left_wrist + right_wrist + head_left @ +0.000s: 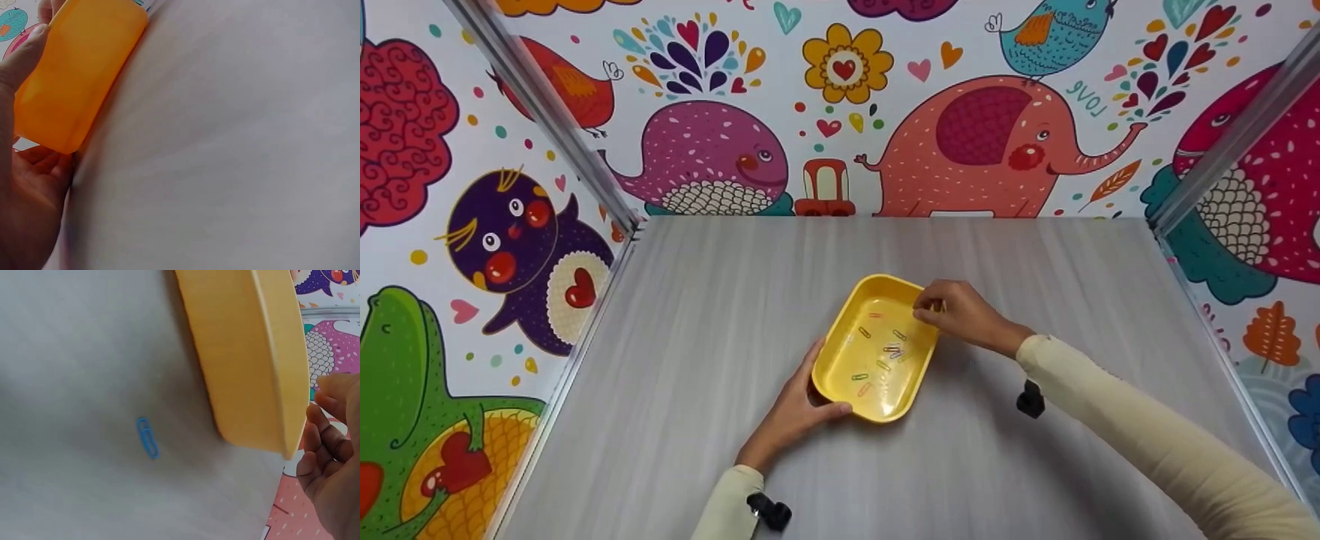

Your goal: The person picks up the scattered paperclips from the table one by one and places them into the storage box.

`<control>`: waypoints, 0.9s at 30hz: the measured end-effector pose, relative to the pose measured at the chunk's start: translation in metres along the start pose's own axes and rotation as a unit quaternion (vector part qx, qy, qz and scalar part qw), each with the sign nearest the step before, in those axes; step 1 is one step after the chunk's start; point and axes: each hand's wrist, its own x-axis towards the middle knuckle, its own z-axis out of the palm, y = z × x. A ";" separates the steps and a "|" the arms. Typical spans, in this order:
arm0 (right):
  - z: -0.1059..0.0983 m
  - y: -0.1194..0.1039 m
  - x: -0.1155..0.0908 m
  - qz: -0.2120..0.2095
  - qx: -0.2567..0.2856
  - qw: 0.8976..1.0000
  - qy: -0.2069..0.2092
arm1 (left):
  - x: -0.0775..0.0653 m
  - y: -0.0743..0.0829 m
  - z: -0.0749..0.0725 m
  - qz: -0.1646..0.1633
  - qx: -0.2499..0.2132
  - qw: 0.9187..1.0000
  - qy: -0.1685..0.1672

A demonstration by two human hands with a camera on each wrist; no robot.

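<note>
A yellow rectangular tray [829, 341] holds several small coloured paper clips [892, 349] scattered over its floor. My left hand [795, 409] grips the tray's near-left corner, thumb at the rim and fingers round the outside. In the left wrist view, the tray's wall [79, 79] stands between thumb and fingers. My right hand [964, 315] is at the far right rim, its fingers bent and fingertips over the tray. The right wrist view shows that hand [332, 444] with nothing visible at its fingertips; a small clip there could be hidden. A blue paper clip [147, 437] lies outside the tray.
The grey wood-grain table [697, 300] extends around the tray. Cartoon-printed panels [840, 112] stand at the back and sides, with metal frame posts [547, 112] at the corners.
</note>
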 end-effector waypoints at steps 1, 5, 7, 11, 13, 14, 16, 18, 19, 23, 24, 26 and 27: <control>0.000 0.002 -0.003 -0.001 0.005 1.000 0.007 | 0.000 0.000 0.000 -0.001 0.002 1.000 0.000; -0.001 0.011 -0.015 0.002 0.024 0.999 0.037 | 0.000 0.000 0.000 -0.006 0.006 1.000 0.001; -0.001 0.015 -0.021 0.004 0.031 0.998 0.049 | 0.000 0.002 0.000 -0.009 0.007 1.000 0.003; 0.000 0.022 -0.032 0.001 0.038 0.997 0.069 | 0.000 0.002 0.000 -0.008 0.000 1.000 0.003; 0.001 0.025 -0.037 -0.001 0.039 0.996 0.080 | 0.000 0.001 0.000 -0.008 -0.003 1.000 0.003; 0.002 0.026 -0.039 -0.004 0.039 0.996 0.086 | 0.000 0.001 0.000 -0.008 -0.004 1.000 0.003; 0.003 0.030 -0.043 -0.013 0.042 0.994 0.098 | -0.001 0.001 0.000 -0.011 -0.003 1.000 0.003; 0.005 0.033 -0.048 -0.025 0.047 0.992 0.112 | -0.001 0.001 0.000 -0.012 0.001 1.000 0.003; 0.006 0.035 -0.051 -0.032 0.051 0.991 0.118 | -0.001 0.001 0.000 -0.012 0.002 1.000 0.003; 0.012 0.041 -0.061 -0.039 0.066 0.988 0.131 | -0.001 0.001 0.000 -0.008 0.002 1.000 0.006; 0.015 0.043 -0.064 -0.036 0.071 0.988 0.134 | -0.001 0.001 0.000 -0.007 0.003 1.000 0.007; 0.019 0.047 -0.069 -0.027 0.075 0.987 0.140 | -0.001 0.001 0.000 -0.006 0.007 1.000 0.008; 0.022 0.049 -0.072 -0.022 0.075 0.986 0.144 | 0.000 0.001 0.000 -0.007 0.010 1.000 0.008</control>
